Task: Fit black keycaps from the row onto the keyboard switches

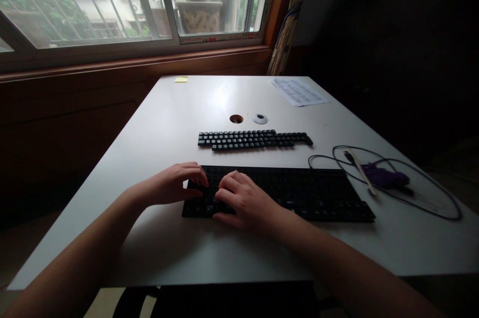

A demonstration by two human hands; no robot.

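Note:
A black keyboard [318, 193] lies on the white table, with loose black keycaps [239, 139] set out in rows just beyond it. My left hand [189, 178] is over the keyboard's left end, fingers curled and thumb close to the fingertips. Anything between those fingertips is too small and dark to make out. Just right of it, my right hand [243, 200] rests on the keyboard, fingers bent over the keys and thumb stretched apart near the front edge. Nothing shows in its grip. Both hands cover part of the keyboard's left side.
At the right lie a coiled black cable [458, 210], a purple cloth-like item [385, 176] and a thin pale stick [361, 170]. Printed sheets [299, 91] and a yellow note [181, 79] are at the far edge. The table [149, 128] has a round hole [236, 119] beside a grey disc [260, 119].

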